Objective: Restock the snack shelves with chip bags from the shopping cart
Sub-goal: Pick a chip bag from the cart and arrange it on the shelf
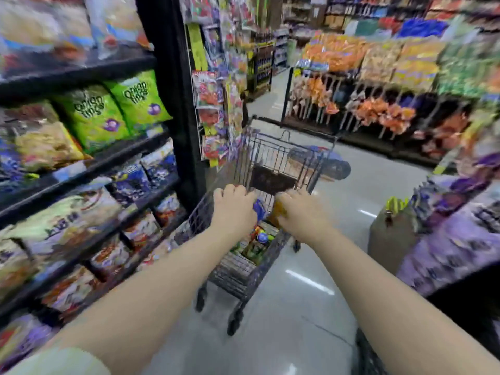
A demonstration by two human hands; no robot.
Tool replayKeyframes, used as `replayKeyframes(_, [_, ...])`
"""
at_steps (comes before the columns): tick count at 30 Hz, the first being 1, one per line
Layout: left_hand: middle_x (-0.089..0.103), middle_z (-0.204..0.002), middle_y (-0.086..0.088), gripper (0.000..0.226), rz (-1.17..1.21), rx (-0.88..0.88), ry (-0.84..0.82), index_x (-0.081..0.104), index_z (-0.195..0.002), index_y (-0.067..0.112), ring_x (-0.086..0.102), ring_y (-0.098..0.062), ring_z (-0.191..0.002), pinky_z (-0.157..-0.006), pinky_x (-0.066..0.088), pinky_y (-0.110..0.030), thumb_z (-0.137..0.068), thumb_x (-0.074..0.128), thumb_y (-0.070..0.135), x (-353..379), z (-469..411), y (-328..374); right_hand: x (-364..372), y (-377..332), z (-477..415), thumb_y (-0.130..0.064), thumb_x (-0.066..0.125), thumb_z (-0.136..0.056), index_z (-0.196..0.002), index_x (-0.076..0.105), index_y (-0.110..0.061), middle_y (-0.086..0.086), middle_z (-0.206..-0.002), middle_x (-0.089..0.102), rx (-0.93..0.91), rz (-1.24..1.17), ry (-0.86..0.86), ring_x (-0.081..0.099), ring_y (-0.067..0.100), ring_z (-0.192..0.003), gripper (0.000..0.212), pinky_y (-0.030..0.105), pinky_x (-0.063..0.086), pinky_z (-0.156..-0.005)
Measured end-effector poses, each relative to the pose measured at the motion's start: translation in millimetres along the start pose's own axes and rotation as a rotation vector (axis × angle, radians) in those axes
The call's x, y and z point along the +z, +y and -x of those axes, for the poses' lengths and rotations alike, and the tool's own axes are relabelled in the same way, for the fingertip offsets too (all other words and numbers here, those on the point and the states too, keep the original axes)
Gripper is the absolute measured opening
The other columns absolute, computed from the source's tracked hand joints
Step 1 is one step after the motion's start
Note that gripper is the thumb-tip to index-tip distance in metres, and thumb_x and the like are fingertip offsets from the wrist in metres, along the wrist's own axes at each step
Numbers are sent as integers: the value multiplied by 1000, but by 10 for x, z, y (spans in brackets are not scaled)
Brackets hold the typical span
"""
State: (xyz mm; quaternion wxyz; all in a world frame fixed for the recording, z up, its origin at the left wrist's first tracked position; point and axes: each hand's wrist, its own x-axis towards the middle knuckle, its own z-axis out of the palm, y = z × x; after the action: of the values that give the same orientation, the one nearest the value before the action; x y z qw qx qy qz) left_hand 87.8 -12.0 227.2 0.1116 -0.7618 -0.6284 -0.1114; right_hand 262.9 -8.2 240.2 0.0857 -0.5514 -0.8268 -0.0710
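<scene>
The shelves [113, 154] on the left are already packed almost edge to edge: green onion-ring bags [94, 112] up top, purple and red packs on the rows below, and no obvious gap in sight through the blur. So this looks like the early or middle stretch of the job, with stock left to place.

The cart [235, 277] stands in the aisle just beside that shelving, nose pointing away, wheels on the shiny floor [297, 320]. Down in its basket lies a heap of chip bags [257, 244], green, yellow and red, jumbled and lying flat, glossy and soft-looking. There is plenty in there, so the unloading is far from done.

Both arms reach out to the near end of the cart. The left hand [234, 209] is knuckles-up, fingers bent down over the rim, with a blue scrap [258, 209] at its fingertips. Whether it grips that or the cart, the blur hides. The right hand [300, 212] is smeared by motion, an orange pack [278, 212] against its fingers. Grasping it or only brushing it? Cannot tell.
</scene>
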Motion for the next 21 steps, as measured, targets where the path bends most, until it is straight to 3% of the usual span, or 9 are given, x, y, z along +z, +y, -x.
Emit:
replayKeyframes(4, [59, -109, -4, 28, -14, -14, -118, 59, -108, 22, 49, -30, -107, -88, 33, -41, -84, 51, 33, 482, -48, 343, 438, 422, 160, -27, 56, -88, -122, 57, -17, 6, -118, 59, 44, -89, -59, 52, 30, -110, 36, 37, 43, -84])
replayKeyframes(7, [61, -109, -5, 28, 10, -50, -185, 61, -107, 21, 50, -30, -106, -87, 34, -41, -81, 54, 30, 798, -127, 468, 745, 609, 96, -23, 61, -85, -127, 54, -16, 6, -119, 58, 43, -136, -141, 53, 31, -111, 43, 39, 48, -84])
replayKeyframes(13, [61, -110, -2, 29, 49, -98, -296, 62, -111, 23, 48, -28, -106, -92, 35, -45, -85, 51, 31, 1507, -492, 562, 1391, 860, -342, -23, 65, -80, -120, 58, -16, 6, -114, 62, 38, -193, -207, 55, 30, -104, 42, 39, 48, -82])
replayKeyframes(17, [60, -111, -1, 26, 113, -159, -375, 61, -109, 24, 48, -27, -110, -101, 30, -49, -86, 53, 32, 1990, -965, 524, 1786, 1125, -833, -26, 64, -81, -122, 58, -18, 3, -117, 61, 51, -218, -258, 53, 29, -108, 43, 39, 47, -87])
replayKeyframes(21, [58, -118, -2, 30, 179, -237, -506, 60, -115, 25, 46, -27, -116, -102, 34, -49, -87, 55, 32, 2417, -1280, 437, 2151, 1323, -1230, -31, 62, -82, -124, 57, -19, 2, -119, 59, 71, -231, -360, 52, 27, -110, 44, 40, 46, -88])
